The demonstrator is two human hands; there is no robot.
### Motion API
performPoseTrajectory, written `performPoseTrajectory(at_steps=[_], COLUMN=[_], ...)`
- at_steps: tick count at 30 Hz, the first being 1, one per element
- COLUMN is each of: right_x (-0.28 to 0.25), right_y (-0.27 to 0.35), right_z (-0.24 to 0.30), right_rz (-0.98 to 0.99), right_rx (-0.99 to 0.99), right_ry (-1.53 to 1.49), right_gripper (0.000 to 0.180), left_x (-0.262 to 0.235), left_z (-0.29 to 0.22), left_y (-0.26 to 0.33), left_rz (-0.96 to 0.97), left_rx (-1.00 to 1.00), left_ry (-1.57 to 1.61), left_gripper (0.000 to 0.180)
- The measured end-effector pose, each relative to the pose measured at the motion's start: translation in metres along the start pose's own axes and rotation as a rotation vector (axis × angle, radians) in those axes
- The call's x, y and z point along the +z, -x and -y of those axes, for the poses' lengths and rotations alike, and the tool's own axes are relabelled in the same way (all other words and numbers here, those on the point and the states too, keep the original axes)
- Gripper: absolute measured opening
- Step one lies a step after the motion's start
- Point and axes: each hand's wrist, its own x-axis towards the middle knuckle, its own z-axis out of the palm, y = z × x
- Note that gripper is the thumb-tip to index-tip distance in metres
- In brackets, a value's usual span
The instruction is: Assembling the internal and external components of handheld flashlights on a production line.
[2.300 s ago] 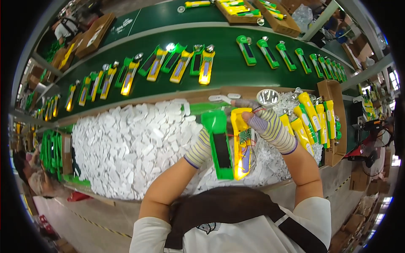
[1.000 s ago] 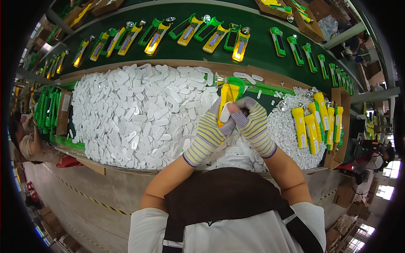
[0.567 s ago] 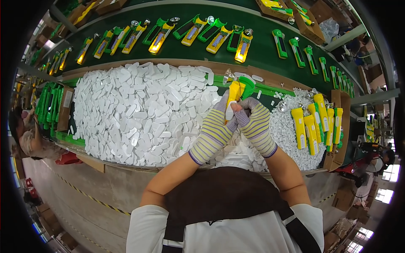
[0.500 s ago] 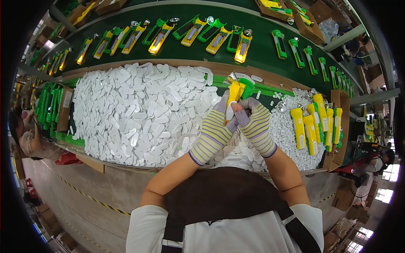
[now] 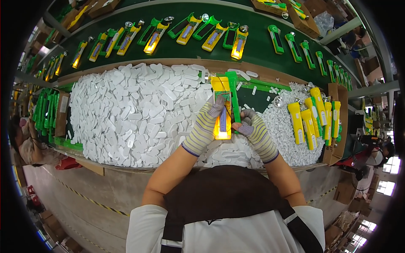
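In front of me is a flashlight opened into two halves. My left hand (image 5: 203,126), in a striped fingerless glove, is closed on the yellow flashlight shell (image 5: 218,126), with its thumb over the inside. A green circuit board, thin wires and a purplish battery (image 5: 223,120) show in this shell, and its lower end glows. A lamp reflector (image 5: 206,77) sits by its upper left end. Close along its right side stands the green flashlight shell (image 5: 234,95). My right hand (image 5: 260,135), gloved alike, pinches the lower part of that green shell.
Beneath my hands lies a bin heaped with white oval plastic pieces (image 5: 126,114) and smaller white parts (image 5: 280,141). Several yellow flashlights (image 5: 310,126) lie at the right beside a cardboard box wall (image 5: 333,156). Behind runs a green conveyor (image 5: 249,25) carrying opened flashlights (image 5: 155,40).
The flashlight was bunched between both hands with its yellow outside showing. Now its halves lie side by side, the lit inside facing up, and my hands have drawn apart.
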Motion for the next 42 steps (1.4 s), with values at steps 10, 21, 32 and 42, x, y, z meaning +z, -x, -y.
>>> performPoseTrajectory(at_steps=[10, 21, 32, 42], right_x=[0.025, 0.024, 0.018, -0.052], right_y=[0.019, 0.026, 0.028, -0.021], right_z=[0.005, 0.031, 0.049, 0.101], right_rz=[-0.039, -0.032, 0.022, 0.119], right_rx=[-0.347, -0.240, -0.304, -0.721], right_ry=[0.532, 0.899, 0.908, 0.766], right_gripper=[0.053, 0.054, 0.043, 0.061], left_x=[0.000, 0.012, 0.031, 0.098], left_z=[0.018, 0.034, 0.034, 0.038], left_y=[-0.012, -0.011, -0.015, -0.018], left_rz=[-0.233, -0.274, -0.234, 0.143], left_rx=[0.416, 0.482, 0.395, 0.039], left_ry=[-0.324, -0.502, -0.144, -0.735], left_gripper=[0.035, 0.066, 0.055, 0.043])
